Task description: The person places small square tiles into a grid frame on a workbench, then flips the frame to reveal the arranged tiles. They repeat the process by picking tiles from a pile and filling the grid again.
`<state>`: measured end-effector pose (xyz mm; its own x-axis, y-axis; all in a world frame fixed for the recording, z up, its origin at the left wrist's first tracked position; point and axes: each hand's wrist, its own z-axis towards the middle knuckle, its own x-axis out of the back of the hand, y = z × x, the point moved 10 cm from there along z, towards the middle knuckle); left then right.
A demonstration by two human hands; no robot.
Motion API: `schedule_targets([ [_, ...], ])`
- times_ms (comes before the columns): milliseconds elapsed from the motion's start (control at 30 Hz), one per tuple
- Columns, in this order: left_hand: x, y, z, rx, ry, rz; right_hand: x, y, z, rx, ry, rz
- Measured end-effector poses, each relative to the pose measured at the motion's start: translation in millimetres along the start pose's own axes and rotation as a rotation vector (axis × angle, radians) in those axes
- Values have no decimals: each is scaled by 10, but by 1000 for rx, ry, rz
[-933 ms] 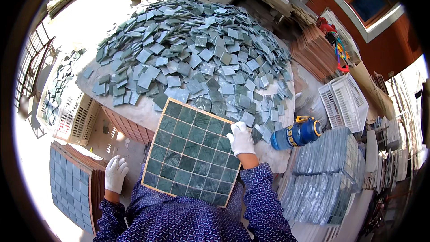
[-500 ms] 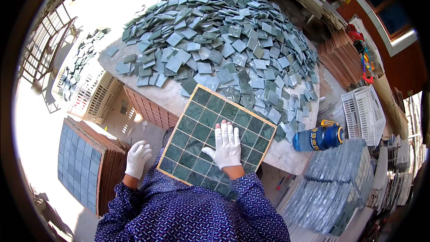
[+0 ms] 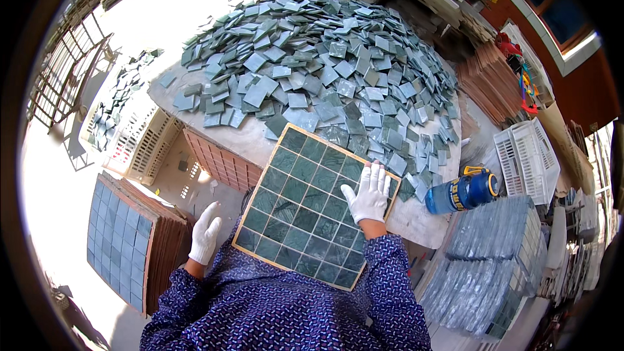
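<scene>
Panel (image 3: 302, 205) of squared tiles lies before the person's body, its far part overlapping the near edge of the bench (image 3: 416, 224) in our view; we cannot tell what bears its weight. Its sides run away from the body and lean right; the far edge slopes down to the right, with the far left corner towards the heap of loose tiles (image 3: 318, 58). Outline nearly square, so we make out no clear long axis. We see dark green tiles, streaked and mottled, set in a grid with pale joints and a buff border.

2 white-gloved hands. Right hand (image 3: 370, 195) rests over the panel's right side, fingers extended, thumb wide. Left hand (image 3: 205, 234) is empty, fingers straight, thumb apart, between the panel and a stack of tiled boards (image 3: 120, 240). Blue bottle (image 3: 461, 194) lies to the right.
</scene>
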<state>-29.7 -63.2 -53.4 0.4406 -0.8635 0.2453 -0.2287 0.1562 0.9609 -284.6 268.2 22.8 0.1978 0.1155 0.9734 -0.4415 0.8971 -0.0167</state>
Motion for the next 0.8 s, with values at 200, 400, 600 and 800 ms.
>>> schedule_targets([
  [200, -826, 465, -220, -246, -297, 246, -206, -1100, 718, 97, 0, 146],
  [400, -691, 77, -181, -152, -280, -39, -280, -2647, 34, 563, -159, 370],
  [600, -782, 412, -233, -234, -272, 287, 42, -780, -147, 277, -24, 174],
  [800, -754, 208, -226, -285, -289, 75, 80, 332, -847, 72, 16, 69],
])
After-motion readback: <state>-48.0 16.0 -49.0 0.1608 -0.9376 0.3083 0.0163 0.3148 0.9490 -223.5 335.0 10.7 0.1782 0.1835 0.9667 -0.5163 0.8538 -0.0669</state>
